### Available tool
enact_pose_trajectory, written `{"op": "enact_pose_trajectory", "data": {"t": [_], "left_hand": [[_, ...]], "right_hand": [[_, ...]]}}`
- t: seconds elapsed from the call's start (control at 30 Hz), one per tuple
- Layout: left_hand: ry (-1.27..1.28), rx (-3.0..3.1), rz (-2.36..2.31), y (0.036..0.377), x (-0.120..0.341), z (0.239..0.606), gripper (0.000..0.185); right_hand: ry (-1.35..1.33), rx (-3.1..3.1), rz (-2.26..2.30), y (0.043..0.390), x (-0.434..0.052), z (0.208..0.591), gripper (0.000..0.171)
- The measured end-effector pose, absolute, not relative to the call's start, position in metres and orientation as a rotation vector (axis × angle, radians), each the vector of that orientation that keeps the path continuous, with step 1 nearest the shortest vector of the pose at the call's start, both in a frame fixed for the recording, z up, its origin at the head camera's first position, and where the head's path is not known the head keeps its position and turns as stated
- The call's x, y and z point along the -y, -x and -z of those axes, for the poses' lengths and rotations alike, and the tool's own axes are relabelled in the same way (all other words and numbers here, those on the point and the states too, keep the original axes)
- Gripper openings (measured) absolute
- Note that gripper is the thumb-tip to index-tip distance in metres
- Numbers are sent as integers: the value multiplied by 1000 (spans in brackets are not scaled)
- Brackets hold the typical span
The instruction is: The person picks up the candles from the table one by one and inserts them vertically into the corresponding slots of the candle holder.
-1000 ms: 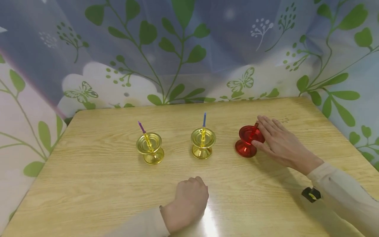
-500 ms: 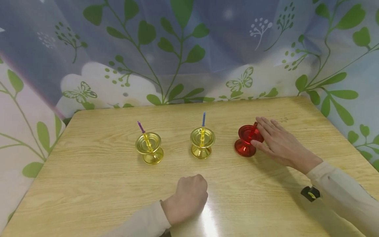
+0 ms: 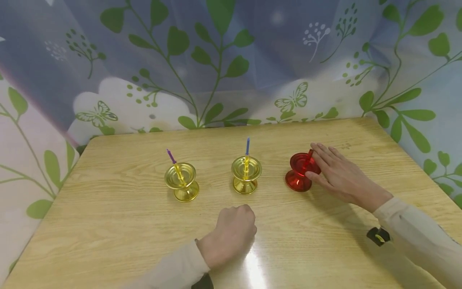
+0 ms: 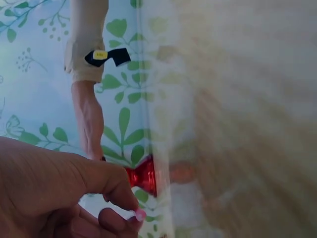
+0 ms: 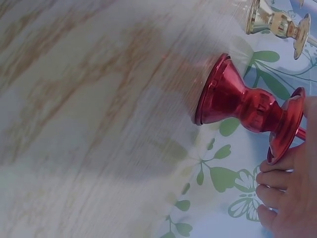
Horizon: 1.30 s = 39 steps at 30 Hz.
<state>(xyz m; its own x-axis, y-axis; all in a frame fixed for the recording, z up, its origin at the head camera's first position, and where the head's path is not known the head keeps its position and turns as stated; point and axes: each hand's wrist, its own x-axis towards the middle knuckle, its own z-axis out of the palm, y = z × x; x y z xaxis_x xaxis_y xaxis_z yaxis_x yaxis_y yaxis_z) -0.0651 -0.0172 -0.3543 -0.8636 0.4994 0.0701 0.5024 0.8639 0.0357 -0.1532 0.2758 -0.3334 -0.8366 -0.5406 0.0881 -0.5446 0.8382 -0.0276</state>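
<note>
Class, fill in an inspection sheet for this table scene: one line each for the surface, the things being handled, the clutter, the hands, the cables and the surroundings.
Surface: wooden table, light grain, glare near the front edge.
Things handled: red candle holder upright with a red candle leaning in it; a small pink piece pinched in the left hand.
Clutter: two gold candle holders, one with a purple candle, one with a blue candle.
Hands: right hand, fingers straight, touches the red holder's cup; left hand curled, resting on the table.
Cables: nothing seen.
Surroundings: leaf and butterfly print cloth behind the table.
</note>
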Motion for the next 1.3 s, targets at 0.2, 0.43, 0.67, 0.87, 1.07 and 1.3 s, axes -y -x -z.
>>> {"op": "enact_pose_trajectory", "data": {"t": [0.2, 0.43, 0.67, 0.87, 1.07, 1.3], "left_hand": [[880, 2905, 175, 78, 17, 349, 37], [929, 2759, 209, 87, 14, 346, 38], [942, 2702, 245, 93, 11, 347, 35], [890, 2719, 389, 96, 10, 347, 29], [970, 2623, 507, 99, 9, 340, 21], [1098, 2597, 731, 104, 7, 331, 11]], "right_hand": [[-876, 2937, -81, 154, -276, 334, 73], [-872, 2938, -98, 153, -275, 335, 72], [-854, 2956, -108, 153, -274, 334, 72], [-848, 2972, -115, 152, -274, 334, 73], [-829, 2991, -143, 150, -273, 333, 73], [-832, 2973, -133, 150, -273, 333, 72]]}}
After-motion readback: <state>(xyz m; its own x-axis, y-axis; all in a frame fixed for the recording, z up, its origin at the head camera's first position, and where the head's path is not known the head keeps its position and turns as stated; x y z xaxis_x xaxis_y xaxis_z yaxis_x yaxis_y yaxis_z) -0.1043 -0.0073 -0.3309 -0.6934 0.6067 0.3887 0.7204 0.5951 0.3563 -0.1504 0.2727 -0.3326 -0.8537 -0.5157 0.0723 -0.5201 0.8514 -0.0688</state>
